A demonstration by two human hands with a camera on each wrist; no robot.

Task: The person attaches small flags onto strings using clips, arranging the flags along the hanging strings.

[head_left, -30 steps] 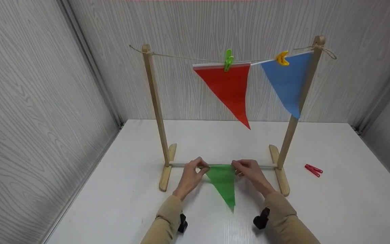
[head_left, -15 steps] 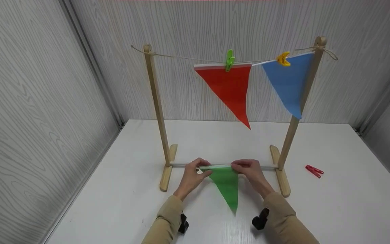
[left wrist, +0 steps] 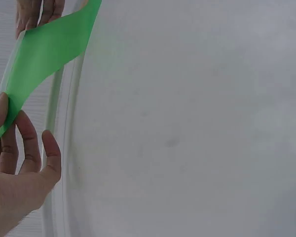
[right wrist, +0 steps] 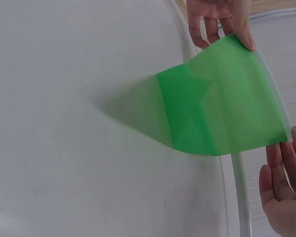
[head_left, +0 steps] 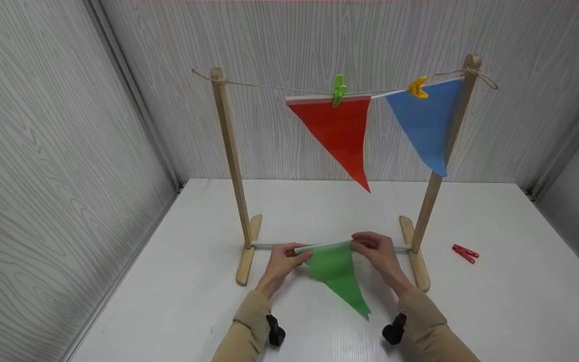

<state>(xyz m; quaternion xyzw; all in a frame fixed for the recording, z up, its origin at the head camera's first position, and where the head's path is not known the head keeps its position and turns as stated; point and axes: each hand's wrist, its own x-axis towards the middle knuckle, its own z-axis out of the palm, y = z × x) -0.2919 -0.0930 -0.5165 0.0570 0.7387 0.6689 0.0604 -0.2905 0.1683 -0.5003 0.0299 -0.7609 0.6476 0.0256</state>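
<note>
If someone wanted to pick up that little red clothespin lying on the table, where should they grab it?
The red clothespin lies flat on the white table, right of the wooden stand, with nothing touching it. Probably best to come straight down from above and pinch its long sides near the middle with the fingers.

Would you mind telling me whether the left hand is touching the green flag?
Touching. The left wrist view shows the left hand pinching the corner of the green flag between thumb and fingers; the head view agrees.

place: staged tabletop booth | evidence: grey wood-grain panel walls (head_left: 58, 151), bare white table (head_left: 495, 301), small wooden rack (head_left: 229, 151)
</note>
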